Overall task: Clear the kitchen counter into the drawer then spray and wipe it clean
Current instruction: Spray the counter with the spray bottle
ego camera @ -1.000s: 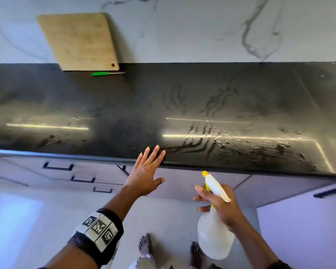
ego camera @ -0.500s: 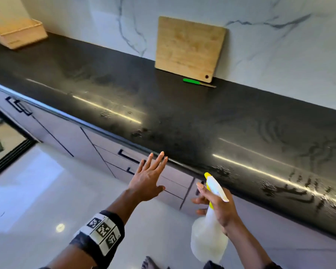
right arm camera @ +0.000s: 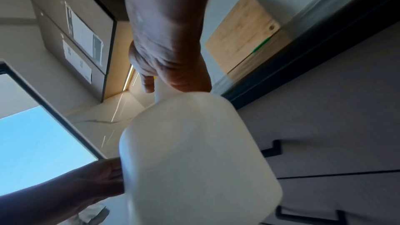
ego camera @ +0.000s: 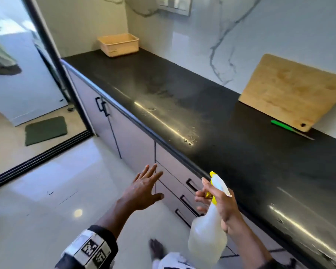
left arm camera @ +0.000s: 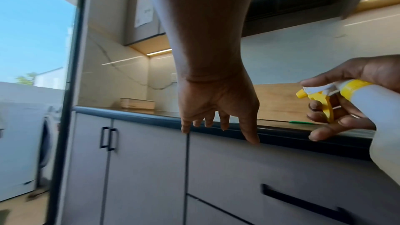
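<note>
A white spray bottle [ego camera: 208, 239] with a yellow trigger is held by my right hand [ego camera: 219, 202] in front of the counter's edge, nozzle aimed along the black counter [ego camera: 231, 133]. In the right wrist view the spray bottle [right arm camera: 199, 160] fills the frame below my right hand [right arm camera: 173, 67]. My left hand [ego camera: 144, 187] hovers with straight spread fingers, holding nothing, in front of the drawers [ego camera: 184, 191]. The left wrist view has my left hand [left arm camera: 218, 112] level with the counter lip and the spray bottle [left arm camera: 376, 102] to its right. Wet patches glisten on the counter.
A wooden cutting board [ego camera: 293, 92] leans on the marble wall with a green-handled knife [ego camera: 287, 129] at its foot. A tan basket [ego camera: 118, 44] sits at the counter's far left end. Cabinet doors [ego camera: 113, 125] and a sliding door with a green mat [ego camera: 46, 130] lie left.
The view has swung left along the counter, bringing the basket and sliding door into sight. Both hands keep their poses and have shifted left with the body.
</note>
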The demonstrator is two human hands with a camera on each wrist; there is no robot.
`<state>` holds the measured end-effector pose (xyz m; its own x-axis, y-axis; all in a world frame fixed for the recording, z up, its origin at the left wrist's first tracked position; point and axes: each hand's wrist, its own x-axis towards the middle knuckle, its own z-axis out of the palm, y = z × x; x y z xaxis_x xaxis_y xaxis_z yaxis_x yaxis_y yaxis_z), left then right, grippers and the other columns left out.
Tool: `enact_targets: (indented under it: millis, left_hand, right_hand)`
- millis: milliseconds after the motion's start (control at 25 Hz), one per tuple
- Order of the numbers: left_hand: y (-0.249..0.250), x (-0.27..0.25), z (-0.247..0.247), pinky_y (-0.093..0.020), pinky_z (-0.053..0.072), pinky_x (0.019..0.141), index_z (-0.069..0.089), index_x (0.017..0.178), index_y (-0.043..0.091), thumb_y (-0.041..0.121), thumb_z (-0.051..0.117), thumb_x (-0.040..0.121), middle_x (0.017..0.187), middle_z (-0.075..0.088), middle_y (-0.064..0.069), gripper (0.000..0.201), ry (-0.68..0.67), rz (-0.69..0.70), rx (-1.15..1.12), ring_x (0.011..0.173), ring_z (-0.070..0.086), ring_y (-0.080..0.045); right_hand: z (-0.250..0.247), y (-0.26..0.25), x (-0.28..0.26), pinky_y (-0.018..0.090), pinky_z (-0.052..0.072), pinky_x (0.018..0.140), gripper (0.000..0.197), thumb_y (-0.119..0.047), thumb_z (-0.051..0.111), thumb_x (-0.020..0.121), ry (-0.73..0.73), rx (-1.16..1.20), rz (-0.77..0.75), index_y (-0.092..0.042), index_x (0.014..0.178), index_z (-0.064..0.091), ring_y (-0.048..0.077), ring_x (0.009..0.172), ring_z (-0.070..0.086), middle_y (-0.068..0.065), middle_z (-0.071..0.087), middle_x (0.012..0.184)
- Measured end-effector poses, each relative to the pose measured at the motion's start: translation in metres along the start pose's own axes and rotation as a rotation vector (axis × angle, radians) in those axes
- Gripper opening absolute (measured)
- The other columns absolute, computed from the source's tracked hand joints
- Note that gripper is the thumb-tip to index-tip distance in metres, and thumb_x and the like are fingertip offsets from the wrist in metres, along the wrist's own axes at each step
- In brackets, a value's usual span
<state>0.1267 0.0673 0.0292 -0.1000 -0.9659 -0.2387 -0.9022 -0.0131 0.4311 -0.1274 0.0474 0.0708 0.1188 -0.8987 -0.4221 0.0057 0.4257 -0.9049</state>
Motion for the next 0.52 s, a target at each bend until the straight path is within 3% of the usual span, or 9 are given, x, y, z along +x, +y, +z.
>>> enact_targets:
  millis: [120, 200, 280, 360, 520]
  left_hand:
    - [-0.095, 0.002, -0.025, -0.034, 0.007, 0.122, 0.019, 0.153, 0.034, 0.054, 0.06, 0.088, 0.163, -0.006, 0.006, 0.079, -0.006, -0.104, -0.035, 0.15, -0.008, -0.015]
    - [-0.15, 0.005, -0.046, -0.034, 0.009, 0.122, 0.02, 0.153, 0.034, 0.054, 0.059, 0.089, 0.164, -0.004, 0.006, 0.077, -0.011, -0.174, -0.022, 0.151, -0.005, -0.015]
    - [-0.196, 0.02, -0.083, -0.033, 0.012, 0.121, 0.022, 0.153, 0.033, 0.051, 0.058, 0.091, 0.164, 0.003, 0.005, 0.074, -0.017, -0.216, -0.01, 0.151, 0.002, -0.016]
    - [-0.225, 0.059, -0.128, -0.032, 0.014, 0.12, 0.023, 0.153, 0.032, 0.05, 0.057, 0.092, 0.164, 0.007, 0.006, 0.072, 0.006, -0.143, 0.042, 0.151, 0.007, -0.016]
    - [-0.244, 0.164, -0.199, -0.038, 0.011, 0.12, 0.013, 0.155, 0.032, 0.05, 0.052, 0.094, 0.164, 0.003, 0.006, 0.075, 0.029, 0.024, 0.175, 0.15, 0.004, -0.018]
  right_hand:
    - [0.072, -0.009, 0.058, 0.048, 0.058, 0.075, 0.031, -0.038, 0.081, 0.077, -0.072, 0.002, -0.007, -0.048, 0.099, 0.061, 0.025, 0.086, 0.068, 0.012, 0.069, 0.083]
    - [0.115, -0.02, 0.092, 0.049, 0.058, 0.076, 0.032, -0.042, 0.08, 0.07, -0.094, 0.015, -0.021, -0.05, 0.096, 0.065, 0.025, 0.089, 0.069, 0.011, 0.069, 0.083]
    - [0.163, -0.038, 0.131, 0.047, 0.058, 0.074, 0.044, -0.044, 0.08, 0.068, -0.103, 0.014, -0.032, -0.044, 0.109, 0.064, 0.025, 0.09, 0.07, 0.012, 0.069, 0.083]
    - [0.21, -0.062, 0.166, 0.045, 0.057, 0.071, 0.054, -0.041, 0.084, 0.069, -0.109, 0.036, -0.016, -0.034, 0.118, 0.061, 0.026, 0.089, 0.069, 0.014, 0.067, 0.083]
    - [0.283, -0.102, 0.217, 0.043, 0.057, 0.068, 0.054, -0.036, 0.079, 0.08, -0.078, 0.067, -0.032, -0.03, 0.127, 0.053, 0.025, 0.081, 0.067, 0.016, 0.066, 0.077]
